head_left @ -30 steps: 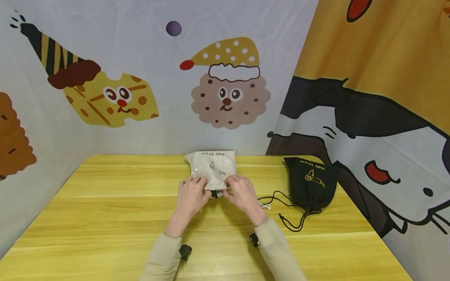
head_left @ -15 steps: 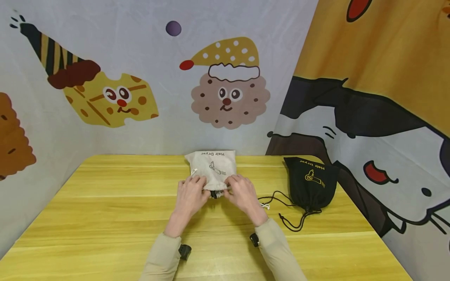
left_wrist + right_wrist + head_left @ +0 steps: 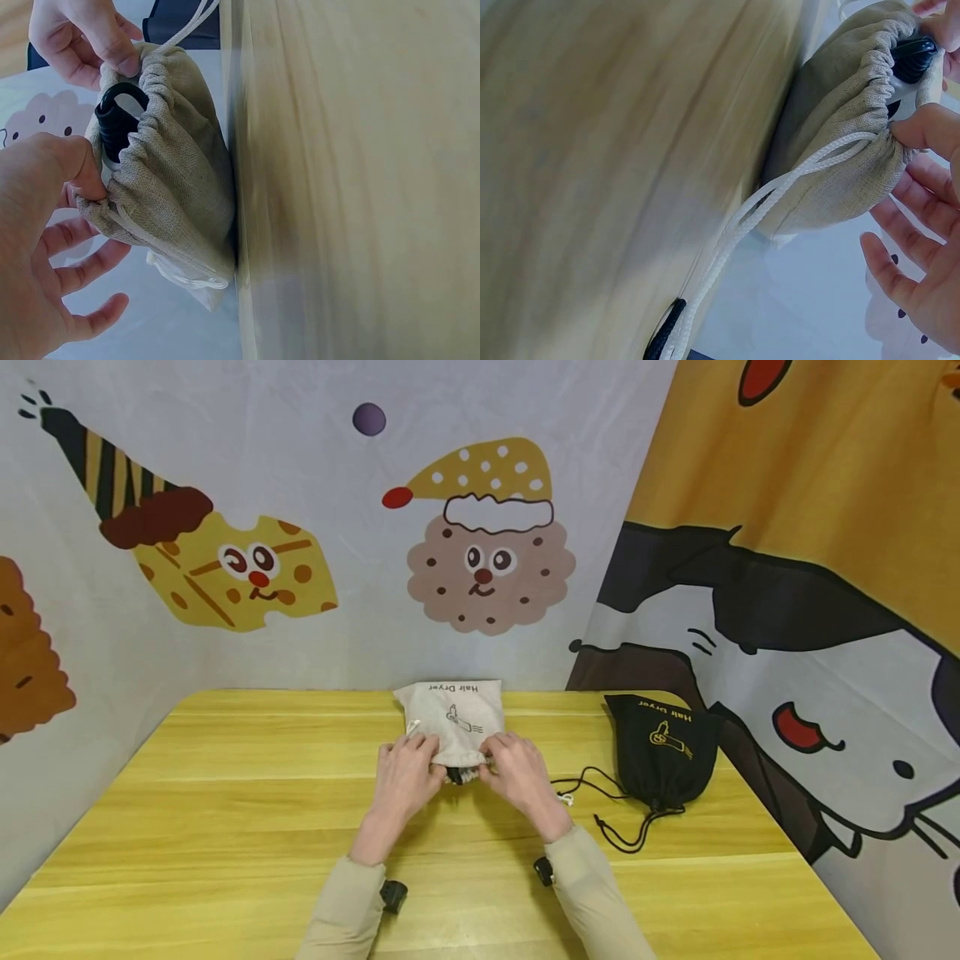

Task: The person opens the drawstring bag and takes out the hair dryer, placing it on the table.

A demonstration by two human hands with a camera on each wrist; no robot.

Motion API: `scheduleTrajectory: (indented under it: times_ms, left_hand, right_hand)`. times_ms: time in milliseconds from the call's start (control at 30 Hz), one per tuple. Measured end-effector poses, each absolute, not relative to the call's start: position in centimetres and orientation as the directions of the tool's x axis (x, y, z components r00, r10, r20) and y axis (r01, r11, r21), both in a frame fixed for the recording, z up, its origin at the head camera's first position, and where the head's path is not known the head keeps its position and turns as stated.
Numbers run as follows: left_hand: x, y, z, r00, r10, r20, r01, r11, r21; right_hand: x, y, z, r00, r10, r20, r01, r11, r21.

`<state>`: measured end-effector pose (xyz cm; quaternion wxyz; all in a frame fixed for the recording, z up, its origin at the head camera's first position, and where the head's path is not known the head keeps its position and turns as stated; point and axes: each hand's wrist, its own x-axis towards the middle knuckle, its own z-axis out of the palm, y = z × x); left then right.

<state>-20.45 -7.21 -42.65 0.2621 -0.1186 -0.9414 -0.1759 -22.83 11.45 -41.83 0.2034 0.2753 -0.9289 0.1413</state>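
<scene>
Beige cloth bag [image 3: 459, 722] at the far middle of the table [image 3: 247, 860], mouth facing the near side. Carries the words "Hair Dryer" upside down along the far end, above a line drawing of a dryer. Gathered into ruffles around the mouth, with coiled black cord [image 3: 115, 127] showing inside, next to something whitish; hard to tell what. At the left edge of the mouth, left hand [image 3: 405, 770] pinching the cloth rim between thumb and forefinger, other fingers spread beside the bag in the left wrist view. At the right edge, right hand [image 3: 519, 771] likewise pinching the rim, thumb on the near side, remaining fingers loosely extended behind. White drawstring [image 3: 761, 199] coming out at the right of the mouth and trailing over the table towards the right. Another short bit of white string at the left side of the bag.

Farther right, well apart from the beige bag, black bag [image 3: 663, 752] drawn tight at its near end. Shows "Hair Dryer" and a dryer drawing in yellow, also upside down. From the near end, black string [image 3: 657, 810] looping left and nearer over the table, one loop close to the white drawstring.

Nearer still, beige sleeves [image 3: 341, 906] on both arms, with a small black device [image 3: 393, 896] by the left wrist and a similar one by the right. Behind the table, pale backdrop [image 3: 300, 660] with a printed cheese [image 3: 247, 581] on the left and a biscuit [image 3: 491, 581] in a dotted hat in the middle. At far right, orange cloth [image 3: 810, 468] with a black-and-white animal print.
</scene>
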Motion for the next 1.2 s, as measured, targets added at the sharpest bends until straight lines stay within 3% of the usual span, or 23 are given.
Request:
scheduleTrajectory:
  times_ms: [1200]
  left_hand:
    - [-20.43, -7.28, -42.48, -0.838, 0.122, 0.532, 0.319, 0.900, 0.296]
  right_hand:
    - [-23.11, 11.54, -42.12, -0.755, -0.441, 0.486, -0.559, 0.819, -0.125]
